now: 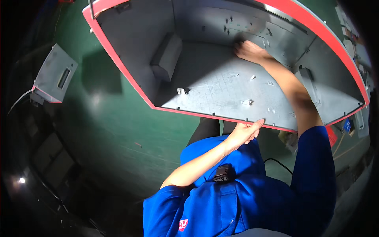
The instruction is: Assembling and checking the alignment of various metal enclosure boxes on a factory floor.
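Observation:
In front of me is a large open metal housing, grey inside with a red rim (118, 59). My left hand (246, 133) is closed on the near rim, thumb laid on top and fingers curled below. Deep inside the housing my right hand (250, 51) is closed near the back wall, its fingertips blurred and in shadow. Whether it holds something cannot be made out. Small white brackets (246, 102) sit on the inner floor, one more bracket (181, 91) further left. Dark studs and slots (227, 28) mark the back wall beyond my right hand.
A grey boxy block (167, 57) is fixed inside the housing at the left. On the green floor at the far left stands a smaller grey metal box (55, 75) with a pale cable. Red and blue items (347, 125) lie at the right beyond the rim.

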The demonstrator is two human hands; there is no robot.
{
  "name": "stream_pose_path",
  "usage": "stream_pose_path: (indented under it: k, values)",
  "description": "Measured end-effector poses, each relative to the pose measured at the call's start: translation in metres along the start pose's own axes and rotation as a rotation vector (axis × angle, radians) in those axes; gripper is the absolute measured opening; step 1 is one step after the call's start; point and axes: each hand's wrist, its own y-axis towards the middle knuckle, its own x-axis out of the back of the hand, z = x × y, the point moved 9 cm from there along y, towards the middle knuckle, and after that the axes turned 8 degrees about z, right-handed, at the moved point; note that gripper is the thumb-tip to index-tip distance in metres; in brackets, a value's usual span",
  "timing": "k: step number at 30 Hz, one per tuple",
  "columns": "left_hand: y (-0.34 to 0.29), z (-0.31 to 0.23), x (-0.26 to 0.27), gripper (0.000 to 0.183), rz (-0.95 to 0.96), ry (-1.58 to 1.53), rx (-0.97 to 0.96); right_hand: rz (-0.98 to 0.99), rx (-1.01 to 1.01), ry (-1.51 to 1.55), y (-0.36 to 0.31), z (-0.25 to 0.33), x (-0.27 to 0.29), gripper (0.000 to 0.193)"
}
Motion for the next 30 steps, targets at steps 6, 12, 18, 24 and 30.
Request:
stream_pose_path:
  k: [6,12,18,24,30]
  values:
    - [-0.004,0.000,0.002,0.052,-0.010,0.004,-0.063,0.029,0.098,-0.095,-0.001,0.012,0.018,0.009]
    - [-0.010,0.008,-0.009,0.045,0.141,-0.106,-0.096,0.070,0.155,-0.050,-0.002,0.012,0.003,0.009]
    - [-0.054,-0.038,-0.037,0.045,0.487,-0.729,-0.372,-0.230,-0.310,0.716,-0.060,-0.042,0.089,0.013]
    - [-0.087,-0.085,-0.064,0.057,0.694,-0.852,-0.671,-0.769,-0.535,1.390,-0.185,-0.044,0.209,0.015]
    - [-0.097,-0.091,-0.077,0.059,0.801,-1.055,-0.561,-0.752,-0.188,1.033,-0.245,0.066,0.314,0.011]
